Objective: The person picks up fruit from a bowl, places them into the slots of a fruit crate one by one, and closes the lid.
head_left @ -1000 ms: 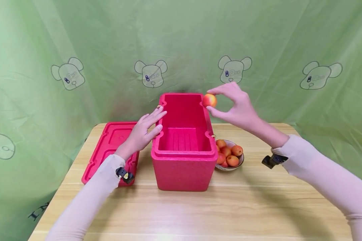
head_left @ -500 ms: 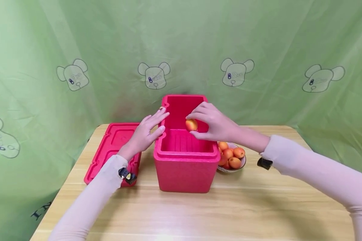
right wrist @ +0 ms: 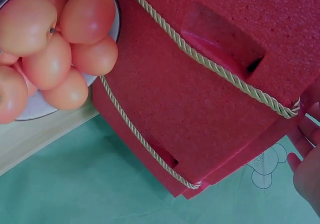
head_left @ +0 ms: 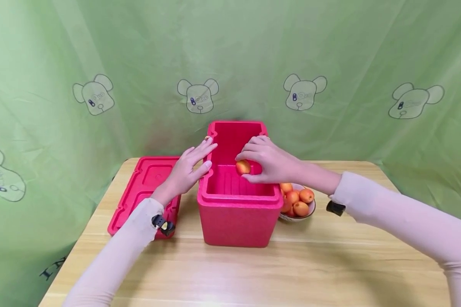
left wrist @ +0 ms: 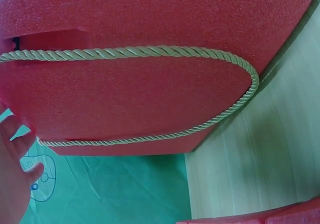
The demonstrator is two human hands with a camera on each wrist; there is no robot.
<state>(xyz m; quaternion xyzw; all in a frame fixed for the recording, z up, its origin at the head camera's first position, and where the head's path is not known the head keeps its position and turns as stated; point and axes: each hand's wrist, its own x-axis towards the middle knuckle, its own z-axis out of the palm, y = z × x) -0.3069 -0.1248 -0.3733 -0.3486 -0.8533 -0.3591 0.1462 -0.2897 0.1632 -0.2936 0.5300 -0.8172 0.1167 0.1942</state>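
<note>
A deep red foam box [head_left: 238,226] stands uncovered on the table, its inner floor partly visible. My right hand [head_left: 266,160] reaches over its right rim and pinches an orange-red apricot-like fruit [head_left: 243,167] between thumb and fingers, above the box floor. With fairly straight fingers, my left hand [head_left: 185,169] rests against the left rim. In the left wrist view, part of that hand [left wrist: 15,169] shows beside the box wall and a twisted gold rope [left wrist: 165,51]. The right wrist view catches only part of the right hand [right wrist: 307,169]; the fruit is hidden there.
A bowl [head_left: 312,209] of several similar fruits [right wrist: 47,62] stands close against the box's right side. To the left lies the red lid [head_left: 150,177] on the wooden table [head_left: 223,275]. A green curtain [head_left: 238,51] with bear-face prints hangs behind.
My right hand has brought the fruit from beyond the right rim leftward over the box opening, then slightly lower. The left hand stays at the left rim.
</note>
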